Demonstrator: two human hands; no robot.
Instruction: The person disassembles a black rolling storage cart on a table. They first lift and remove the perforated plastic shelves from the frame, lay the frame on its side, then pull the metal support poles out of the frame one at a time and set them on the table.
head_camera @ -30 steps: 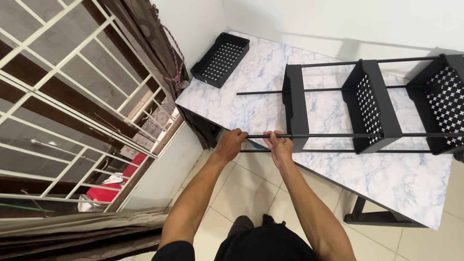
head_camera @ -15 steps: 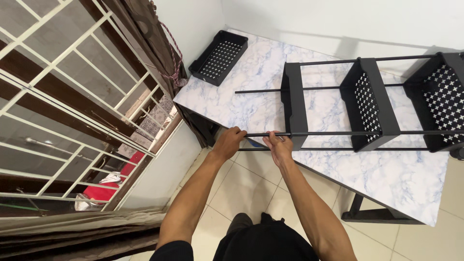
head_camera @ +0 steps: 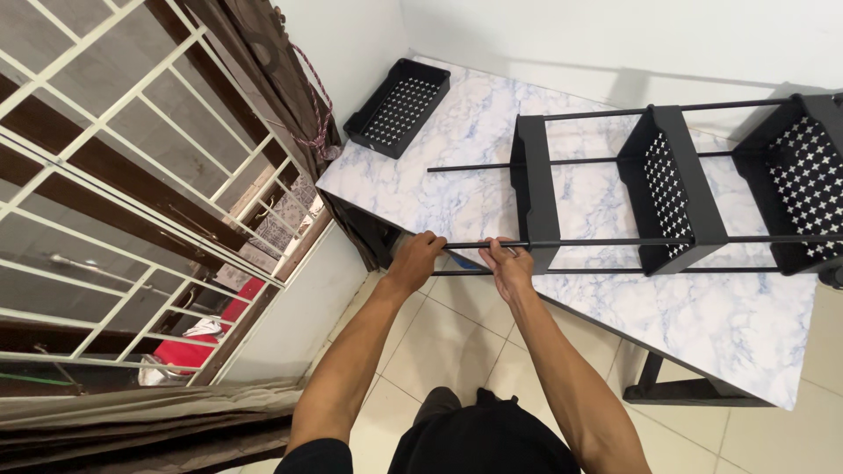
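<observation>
Gripping item: black metal rod (head_camera: 615,242), front upper rail of a black shelf rack (head_camera: 672,189) lying on its side across the marble-patterned surface (head_camera: 746,325), centre to right of frame.

Long axis: the rod runs nearly level from centre-left to the right edge of the frame, its free end sticking out past the surface's near-left corner, over the tiled floor (head_camera: 457,325).

Left hand (head_camera: 414,261): fingers clenched around the rod's free end, at the centre of the frame. This hand is the one nearer the tip; the tip itself is hidden inside the fist.

Right hand (head_camera: 509,266): fingers wrapped over the same rod from above, just beside the rack's first basket (head_camera: 534,193), between that basket and the left hand. The rest of the rod lies to the right of both hands.

Second rod (head_camera: 580,270): parallel and just below the held one; neither hand appears to touch it, though the right hand's knuckles overlap it in view.

Further baskets: middle basket (head_camera: 672,197) and right basket (head_camera: 803,184), both threaded on the rods; the right one is cut off by the frame edge.

Loose black tray (head_camera: 398,107): upper centre-left, on the surface's far corner, well apart from the hands.

Hard to make out: how the rod ends join, and a small blue patch under the rod between the hands.
</observation>
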